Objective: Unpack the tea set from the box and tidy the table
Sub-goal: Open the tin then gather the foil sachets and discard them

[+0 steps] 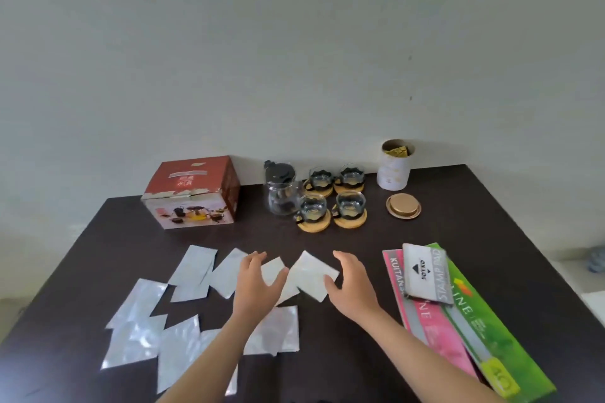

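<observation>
Table [458,199]: box [191,193] stood closed at back left; teapot [282,190] and four cups [334,196] on coasters beside it. Foil packets [193,263] lay scattered in front (some overlapping). Left hand [253,281] and right hand [355,281] were spread open over middle packets, gripping nothing.

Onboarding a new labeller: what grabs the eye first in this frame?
Both hands, left hand and right hand, open over scattered shiny white plastic packets on the dark table. Behind them, a glass teapot with black lid beside four glass cups on wooden coasters, and the red cardboard tea-set box far left.
</observation>
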Tool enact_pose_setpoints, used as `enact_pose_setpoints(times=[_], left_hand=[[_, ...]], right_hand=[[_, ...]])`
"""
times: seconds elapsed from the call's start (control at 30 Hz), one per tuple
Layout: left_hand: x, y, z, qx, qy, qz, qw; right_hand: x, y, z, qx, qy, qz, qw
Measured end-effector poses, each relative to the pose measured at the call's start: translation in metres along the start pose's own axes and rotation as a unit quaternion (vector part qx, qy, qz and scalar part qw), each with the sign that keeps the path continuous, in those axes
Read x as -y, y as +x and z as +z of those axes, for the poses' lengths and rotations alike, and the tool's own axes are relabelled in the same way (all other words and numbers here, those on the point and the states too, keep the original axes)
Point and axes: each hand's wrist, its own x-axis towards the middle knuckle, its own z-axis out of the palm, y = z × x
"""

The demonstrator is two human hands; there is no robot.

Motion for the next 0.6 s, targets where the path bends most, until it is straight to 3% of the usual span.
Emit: enact_pose_setpoints(times=[0.17, 0.37, 0.6], left_hand=[[0.112, -0.043, -0.061, -0.017, 0.091, -0.059, 0.994], [0.212, -0.087, -0.106, 0.005, 0.165, -0.141, 0.976], [0.236, -0.101, -0.095, 0.027, 0.189, -0.105, 0.976]], right_hand=[[0.015, -0.055, 0.066, 0.024, -0.047, 0.041, 0.998], [0.023, -0.096, 0.117, -0.016, -0.137, 0.096, 0.986], [0.057, -0.122, 0.167, -0.009, -0.214, 0.138, 0.967]])
